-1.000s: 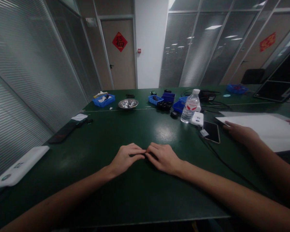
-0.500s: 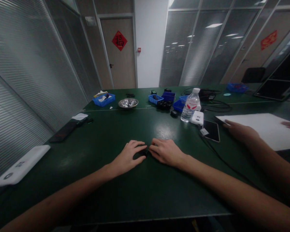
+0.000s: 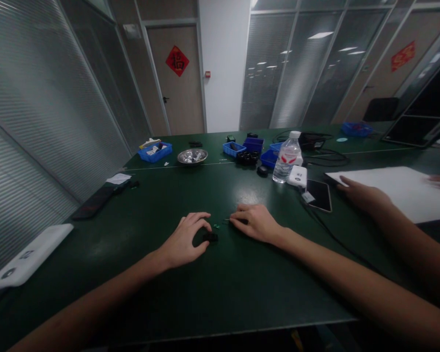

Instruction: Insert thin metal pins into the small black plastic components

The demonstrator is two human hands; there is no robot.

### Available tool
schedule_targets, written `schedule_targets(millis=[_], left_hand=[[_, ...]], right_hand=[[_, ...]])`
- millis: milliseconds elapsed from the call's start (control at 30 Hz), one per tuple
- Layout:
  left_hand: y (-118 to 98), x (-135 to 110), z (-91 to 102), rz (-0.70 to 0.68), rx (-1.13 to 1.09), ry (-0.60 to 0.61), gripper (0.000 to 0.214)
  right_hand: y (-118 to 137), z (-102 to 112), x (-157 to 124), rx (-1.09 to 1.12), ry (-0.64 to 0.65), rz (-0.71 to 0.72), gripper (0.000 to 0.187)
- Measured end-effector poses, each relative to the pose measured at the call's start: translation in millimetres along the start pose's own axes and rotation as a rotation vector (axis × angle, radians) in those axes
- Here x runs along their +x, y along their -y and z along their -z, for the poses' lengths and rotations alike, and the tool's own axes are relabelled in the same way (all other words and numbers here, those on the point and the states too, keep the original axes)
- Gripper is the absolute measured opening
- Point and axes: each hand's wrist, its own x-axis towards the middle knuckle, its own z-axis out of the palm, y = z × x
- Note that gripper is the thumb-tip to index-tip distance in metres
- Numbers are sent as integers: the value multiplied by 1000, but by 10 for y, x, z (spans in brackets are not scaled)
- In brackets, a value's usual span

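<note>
A small black block (image 3: 211, 237) lies at the tips of the thumb and forefinger of my left hand (image 3: 183, 240), which curve round its left end in a pinch. My right hand (image 3: 255, 222) is closed, resting on the table to the right. From its fingertips a thin, light-coloured tip (image 3: 226, 220) sticks out to the left; the rest of that thin tool is hidden in the fingers. Between the two hands, just beyond the black block, is a tiny green piece (image 3: 216, 226), too small to make out.
A water bottle (image 3: 286, 159), a white power bank (image 3: 297, 176) and a phone (image 3: 319, 194) are at right. Farther back stand a metal dish (image 3: 192, 163) and a blue tray (image 3: 156, 155). Another person's hand (image 3: 366, 195) holds a white sheet (image 3: 392, 188).
My hands have moved apart, the left one slightly towards me and leftward. The black block, green piece and thin tip now show between them. The view has shifted slightly.
</note>
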Motion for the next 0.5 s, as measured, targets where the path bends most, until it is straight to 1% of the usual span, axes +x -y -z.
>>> schedule_targets(millis=[100,300,400,500], left_hand=[[6,-2,-12,-7,-36,-32,35],[7,111,-105,-103,-44,-54,20],[14,172,-128,-126,-37,-18,24],[39,186,-109,-140,17,30,30]], right_hand=[[9,-15,9,31,2,-9,29],[13,-45,18,44,-4,-28,30],[8,-62,23,36,-15,-32,30],[1,-62,23,55,-16,-23,31]])
